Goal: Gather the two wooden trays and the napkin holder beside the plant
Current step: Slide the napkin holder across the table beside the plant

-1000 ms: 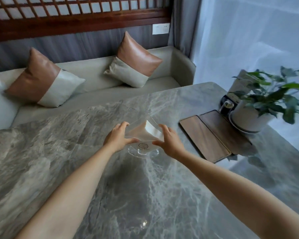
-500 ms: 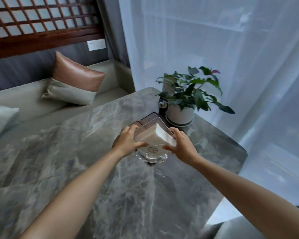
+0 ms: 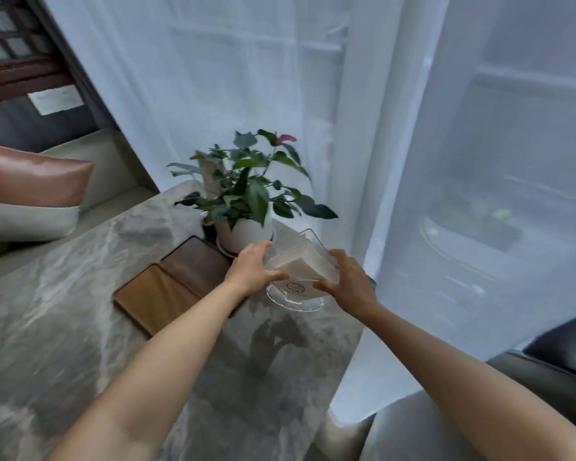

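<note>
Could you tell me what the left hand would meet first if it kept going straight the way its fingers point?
Probably the white plant pot: the left hand, gripping the napkin holder, points up and away toward it, though depth is uncertain.

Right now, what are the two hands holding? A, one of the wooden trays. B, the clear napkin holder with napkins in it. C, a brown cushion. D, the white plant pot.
B: the left hand and the right hand grip opposite sides of the clear napkin holder with its napkins, beside the potted plant, while the two wooden trays lie flat on the marble table.
</note>
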Available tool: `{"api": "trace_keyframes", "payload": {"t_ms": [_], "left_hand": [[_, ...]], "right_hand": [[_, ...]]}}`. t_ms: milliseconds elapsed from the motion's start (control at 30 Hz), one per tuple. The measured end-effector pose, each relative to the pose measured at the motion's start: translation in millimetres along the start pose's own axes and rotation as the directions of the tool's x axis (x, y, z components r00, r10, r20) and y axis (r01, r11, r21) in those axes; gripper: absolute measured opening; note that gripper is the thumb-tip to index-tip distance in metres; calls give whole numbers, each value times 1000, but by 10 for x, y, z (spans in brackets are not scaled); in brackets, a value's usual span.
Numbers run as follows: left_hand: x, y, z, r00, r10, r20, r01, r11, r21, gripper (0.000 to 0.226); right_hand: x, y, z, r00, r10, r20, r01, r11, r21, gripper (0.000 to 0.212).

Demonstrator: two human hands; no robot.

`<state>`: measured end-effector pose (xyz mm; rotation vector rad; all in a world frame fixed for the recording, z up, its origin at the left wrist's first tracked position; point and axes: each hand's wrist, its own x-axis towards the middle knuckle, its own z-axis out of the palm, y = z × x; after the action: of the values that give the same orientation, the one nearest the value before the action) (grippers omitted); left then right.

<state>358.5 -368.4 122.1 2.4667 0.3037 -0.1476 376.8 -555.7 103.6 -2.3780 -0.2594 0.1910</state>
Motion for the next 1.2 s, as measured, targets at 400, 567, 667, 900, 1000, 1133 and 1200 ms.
{"api": "trace_keyframes", "payload": {"t_ms": [400, 567, 667, 900, 1000, 1133, 1200], "left_hand": [[642, 579, 325, 993, 17, 114, -13, 999, -39, 77], [780, 646, 457, 986, 6, 169, 5, 998, -59, 79], [840, 684, 520, 981, 0, 195, 14, 997, -73, 80], [964, 718, 582, 981, 13, 195, 9, 994, -111, 79], [998, 723, 610, 981, 18, 195, 5, 993, -118, 77], [1051, 694, 659, 980, 27, 199, -3, 993, -120, 74], [1079, 674, 675, 980, 30, 198, -6, 992, -125, 74]], "right_hand": [[451, 498, -343, 996, 83, -21, -83, 997, -3, 67], [512, 604, -390, 992, 128, -10, -128, 991, -31, 68], [522, 649, -409, 988, 151, -21, -152, 988, -40, 67], [562, 667, -397, 983, 178, -35, -180, 983, -46, 63], [584, 672, -365, 980, 196, -40, -198, 979, -46, 61], [609, 673, -316, 974, 219, -48, -221, 974, -48, 58], [620, 669, -301, 973, 227, -48, -230, 972, -52, 58]]}}
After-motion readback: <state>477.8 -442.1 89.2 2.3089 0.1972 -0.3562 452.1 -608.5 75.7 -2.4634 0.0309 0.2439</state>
